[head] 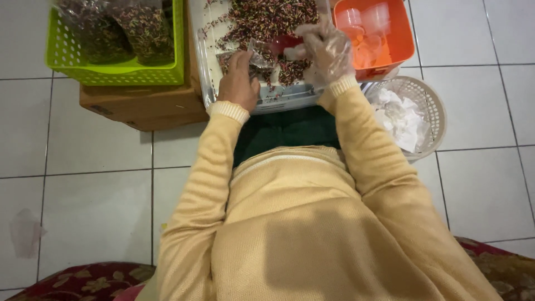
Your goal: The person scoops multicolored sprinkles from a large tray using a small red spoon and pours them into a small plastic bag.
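Top centre: left hand (238, 81) pinches a small clear bag (257, 58) while the gloved right hand (323, 50) grips a red scoop (285, 43); filled bags (120, 28) wait upper left, much dried mix (267, 17) remains in the tray (205, 72).

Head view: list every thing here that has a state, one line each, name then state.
Left hand: bare, holding a small clear bag open.
Right hand: in a clear plastic glove, holding a red scoop at the bag's mouth.
Clear tray: holds loose dark dried bits.
Green basket: holds filled bags.
Orange tub: holds clear small cups.
White basket: holds crumpled white plastic.
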